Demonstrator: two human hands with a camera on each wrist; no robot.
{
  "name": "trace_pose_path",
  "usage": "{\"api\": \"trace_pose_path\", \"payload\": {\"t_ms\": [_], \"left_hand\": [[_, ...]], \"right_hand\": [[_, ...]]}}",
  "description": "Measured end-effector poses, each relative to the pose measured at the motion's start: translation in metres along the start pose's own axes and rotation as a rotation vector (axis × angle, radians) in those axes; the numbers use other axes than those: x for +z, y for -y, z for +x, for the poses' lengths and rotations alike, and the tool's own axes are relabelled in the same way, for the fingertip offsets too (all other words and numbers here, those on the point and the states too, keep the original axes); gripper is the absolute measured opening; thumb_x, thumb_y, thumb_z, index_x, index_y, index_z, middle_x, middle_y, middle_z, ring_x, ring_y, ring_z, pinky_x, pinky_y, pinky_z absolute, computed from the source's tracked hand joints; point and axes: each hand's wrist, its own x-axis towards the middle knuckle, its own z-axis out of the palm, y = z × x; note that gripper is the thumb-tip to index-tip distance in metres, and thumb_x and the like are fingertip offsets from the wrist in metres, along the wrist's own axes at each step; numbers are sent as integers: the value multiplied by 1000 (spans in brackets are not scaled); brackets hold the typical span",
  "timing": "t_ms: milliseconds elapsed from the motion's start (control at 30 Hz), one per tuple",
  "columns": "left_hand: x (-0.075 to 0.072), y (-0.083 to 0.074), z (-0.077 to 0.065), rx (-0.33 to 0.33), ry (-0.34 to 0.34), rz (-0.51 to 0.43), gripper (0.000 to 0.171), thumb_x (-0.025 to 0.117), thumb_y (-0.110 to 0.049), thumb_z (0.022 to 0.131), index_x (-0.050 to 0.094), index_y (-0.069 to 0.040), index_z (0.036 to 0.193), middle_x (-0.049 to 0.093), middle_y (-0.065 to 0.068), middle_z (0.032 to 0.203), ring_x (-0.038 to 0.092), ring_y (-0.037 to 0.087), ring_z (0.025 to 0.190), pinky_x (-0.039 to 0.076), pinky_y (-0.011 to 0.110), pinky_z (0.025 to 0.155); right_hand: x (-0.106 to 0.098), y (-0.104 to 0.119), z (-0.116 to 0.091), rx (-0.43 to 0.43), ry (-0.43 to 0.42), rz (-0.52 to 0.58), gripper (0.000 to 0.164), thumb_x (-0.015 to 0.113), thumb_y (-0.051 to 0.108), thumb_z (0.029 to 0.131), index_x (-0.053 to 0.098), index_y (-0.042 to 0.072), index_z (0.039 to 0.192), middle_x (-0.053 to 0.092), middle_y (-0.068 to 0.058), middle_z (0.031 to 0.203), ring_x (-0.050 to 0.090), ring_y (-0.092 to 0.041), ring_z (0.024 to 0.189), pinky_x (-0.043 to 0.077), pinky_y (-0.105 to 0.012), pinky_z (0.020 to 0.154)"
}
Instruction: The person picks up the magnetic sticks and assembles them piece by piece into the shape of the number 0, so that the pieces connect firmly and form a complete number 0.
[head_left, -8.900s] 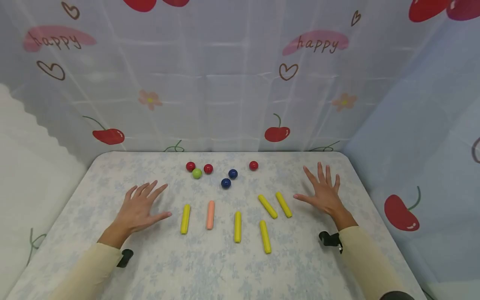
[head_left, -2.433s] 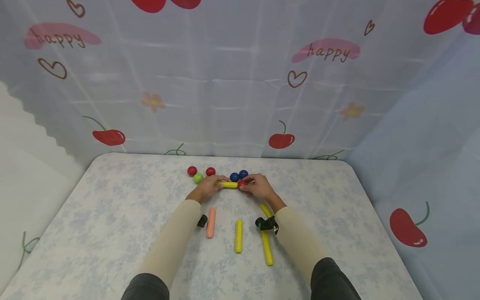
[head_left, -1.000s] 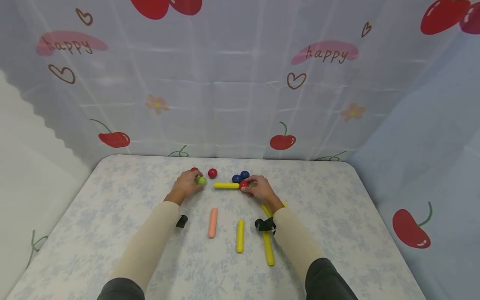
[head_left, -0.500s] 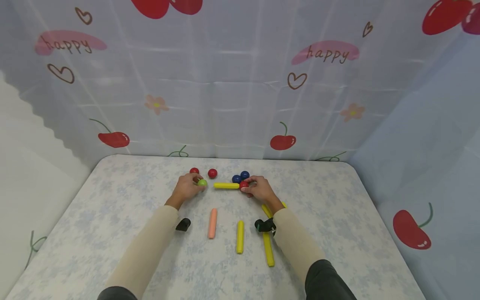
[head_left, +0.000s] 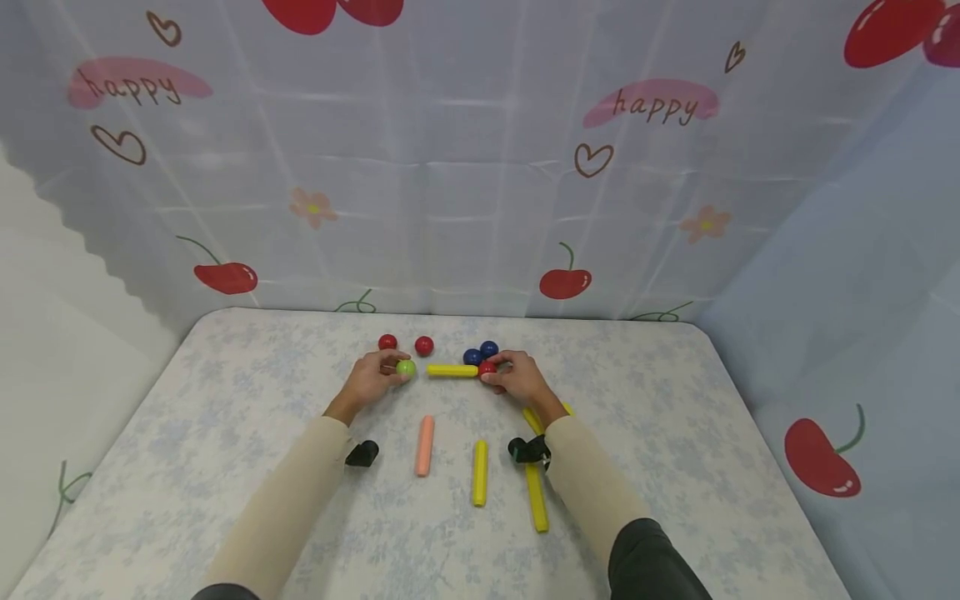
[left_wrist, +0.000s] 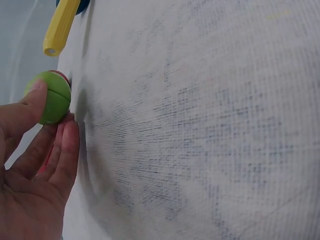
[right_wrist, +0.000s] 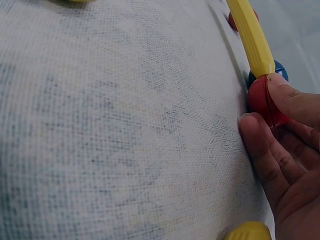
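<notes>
My left hand [head_left: 369,381] pinches a green ball [left_wrist: 56,97] between thumb and fingers. In the head view that ball sits a short gap left of the free end of a yellow stick [head_left: 452,371]. My right hand [head_left: 522,379] pinches a red ball [right_wrist: 262,102], which meets the stick's right end in the right wrist view. The stick lies crosswise near the back of the table, and its faceted free end shows a small round hole in the left wrist view. Two blue balls [head_left: 472,357] lie right behind the red one.
Two loose red balls [head_left: 424,346] lie behind the left hand. A pink stick [head_left: 424,447] and a yellow stick [head_left: 480,473] lie in front. More yellow sticks [head_left: 537,500] lie partly under the right forearm. A printed curtain [head_left: 465,208] hangs behind the table [head_left: 247,375].
Both hands came inward from the sides. A yellow stick was set crosswise against the right hand's red ball; my left hand let go of it, took the green ball and moved it slightly rightward.
</notes>
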Motion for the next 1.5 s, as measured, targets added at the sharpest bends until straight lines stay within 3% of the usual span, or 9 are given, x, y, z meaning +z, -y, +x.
{"api": "trace_pose_path", "payload": {"t_ms": [367,1000,1267,1500], "left_hand": [[6,1,2,-7,19,-23,36,68,-11,90,63,-11,126,58,11,128,57,30,114,48,43,92],[10,-4,5,55,39,31,33,65,-7,91,63,-7,124,60,13,123,57,30,110,47,42,93],[7,-5,9,27,61,32,41,68,-9,90,59,-10,129,58,15,126,56,31,115,46,44,95],[-5,-6,-7,45,46,65,48,71,-14,87,54,-7,131,57,18,125,56,35,113,47,47,91]], "right_hand": [[3,-1,0,2,0,-2,37,72,15,87,62,1,120,65,-12,103,64,-15,66,54,-28,65],[3,-1,0,-6,1,13,37,72,14,87,62,1,119,66,-12,102,64,-16,66,54,-29,65],[0,-3,2,-9,4,-5,37,72,15,87,61,1,120,65,-12,102,64,-16,66,54,-29,64],[0,-2,3,21,10,-17,40,72,17,87,61,2,122,67,-11,98,64,-16,67,54,-28,67]]}}
